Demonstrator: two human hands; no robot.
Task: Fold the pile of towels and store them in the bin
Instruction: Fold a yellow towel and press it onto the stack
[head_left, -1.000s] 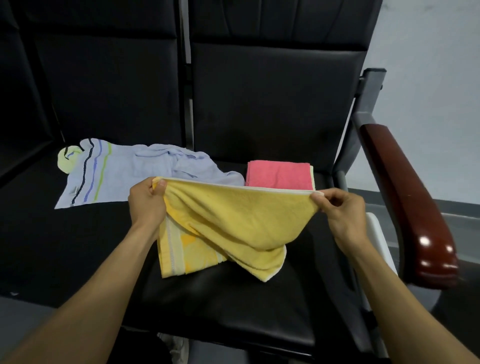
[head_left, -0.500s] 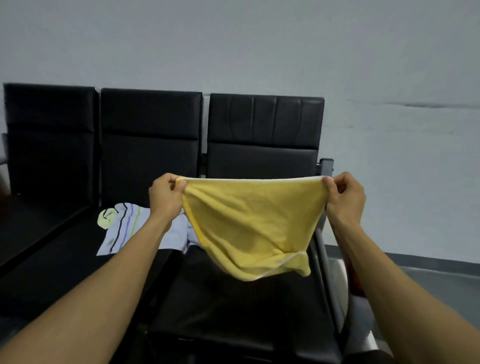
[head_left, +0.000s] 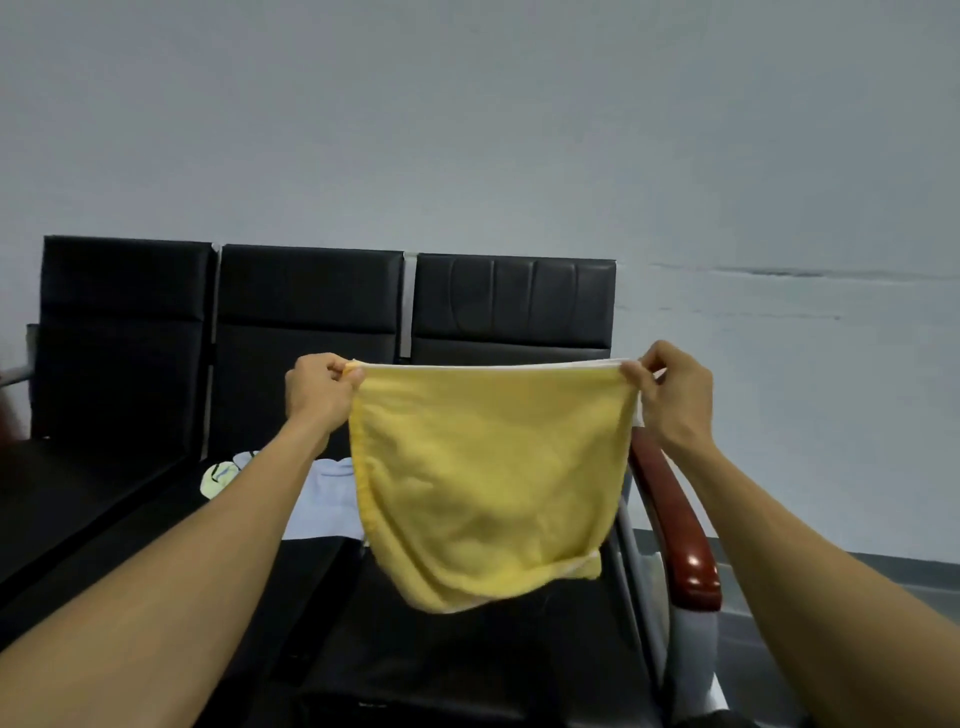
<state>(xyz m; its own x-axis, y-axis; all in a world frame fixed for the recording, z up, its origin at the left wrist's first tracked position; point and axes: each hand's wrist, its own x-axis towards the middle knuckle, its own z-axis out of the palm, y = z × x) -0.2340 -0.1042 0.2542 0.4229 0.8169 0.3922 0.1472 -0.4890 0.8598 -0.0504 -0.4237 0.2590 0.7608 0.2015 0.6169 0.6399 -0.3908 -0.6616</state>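
Left hand (head_left: 319, 387) pinches top left corner of yellow towel (head_left: 488, 483); right hand (head_left: 670, 392) pinches top right corner. Towel hangs stretched between hands, above black bench seat (head_left: 467, 654). Light blue towel (head_left: 322, 499) lies on seat behind, left of yellow one.

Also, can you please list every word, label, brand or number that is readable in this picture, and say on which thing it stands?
None: no readable text appears anywhere.
Yellow towel, held up by the left hand and right hand: plain, no label visible.
Striped towel on the black seats: a pattern only, no letters.
Red-brown armrest: no marking.
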